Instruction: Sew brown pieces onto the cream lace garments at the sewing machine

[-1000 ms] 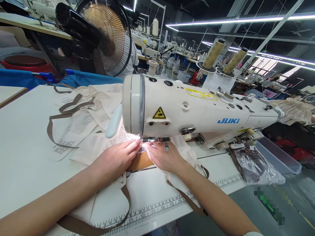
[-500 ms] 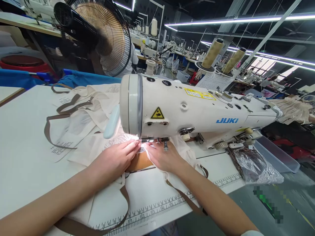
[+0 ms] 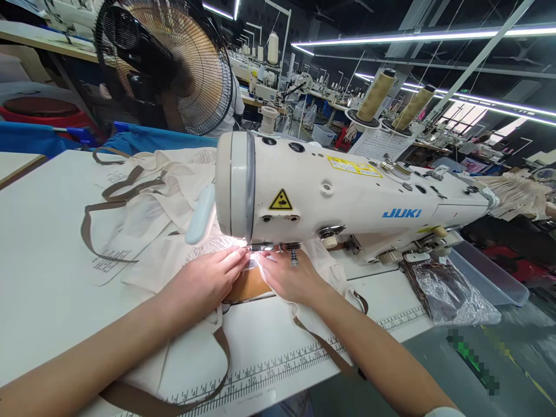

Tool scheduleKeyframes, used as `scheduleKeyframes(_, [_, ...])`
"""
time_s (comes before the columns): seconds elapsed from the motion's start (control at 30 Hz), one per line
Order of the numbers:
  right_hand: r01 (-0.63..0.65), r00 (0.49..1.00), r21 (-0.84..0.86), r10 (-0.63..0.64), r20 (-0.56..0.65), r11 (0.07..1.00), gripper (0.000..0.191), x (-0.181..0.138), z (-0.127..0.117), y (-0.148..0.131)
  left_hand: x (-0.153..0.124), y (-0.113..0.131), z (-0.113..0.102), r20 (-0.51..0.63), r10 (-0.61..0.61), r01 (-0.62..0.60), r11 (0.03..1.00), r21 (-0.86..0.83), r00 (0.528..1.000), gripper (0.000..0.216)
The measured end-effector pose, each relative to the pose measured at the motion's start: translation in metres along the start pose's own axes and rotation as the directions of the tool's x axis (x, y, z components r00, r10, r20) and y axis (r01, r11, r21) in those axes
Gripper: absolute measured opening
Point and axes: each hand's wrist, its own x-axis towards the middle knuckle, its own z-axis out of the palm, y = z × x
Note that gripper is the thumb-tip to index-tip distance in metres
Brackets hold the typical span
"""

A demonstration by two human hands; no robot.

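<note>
A white JUKI sewing machine point(image 3: 299, 185) spans the middle of the view. Under its lit needle area, both hands meet at a cream garment with lace point(image 3: 212, 246). My left hand point(image 3: 211, 275) lies left of the presser foot, its fingers together and closed on the fabric. Just right of the foot, my right hand point(image 3: 289, 275) pinches the garment's edge, partly behind a metal attachment with a spring. Between the hands shows an orange-brown plate point(image 3: 247, 286). Brown straps point(image 3: 222, 347) trail from the garment towards the table's front edge. The exact fingertip grip is partly hidden.
More cream garment pieces with brown straps point(image 3: 147, 191) lie behind on the left. A black fan point(image 3: 174, 69) stands beyond. A printed ruler point(image 3: 269, 368) runs along the table's front. To the right are a plastic bag point(image 3: 454, 289), a clear bin point(image 3: 490, 272) and thread cones point(image 3: 376, 98).
The hands and garment stay almost in place at the needle. The view has shifted very slightly, and the fan's head looks turned a little.
</note>
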Motion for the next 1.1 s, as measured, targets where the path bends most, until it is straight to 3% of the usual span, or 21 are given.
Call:
scheduleKeyframes(0.37, [0.015, 1.0, 0.031, -0.015, -0.009, 0.999, 0.028, 0.003, -0.005, 0.0, 0.008, 0.003, -0.012, 0.015, -0.016, 0.016, 1.0, -0.015, 1.0, 0.041])
scheduleKeyframes(1.1, [0.021, 1.0, 0.032, -0.02, -0.023, 0.999, 0.024, 0.004, -0.004, 0.0, 0.005, 0.001, -0.011, 0.101, -0.026, 0.033, 0.997, -0.072, 0.995, 0.043])
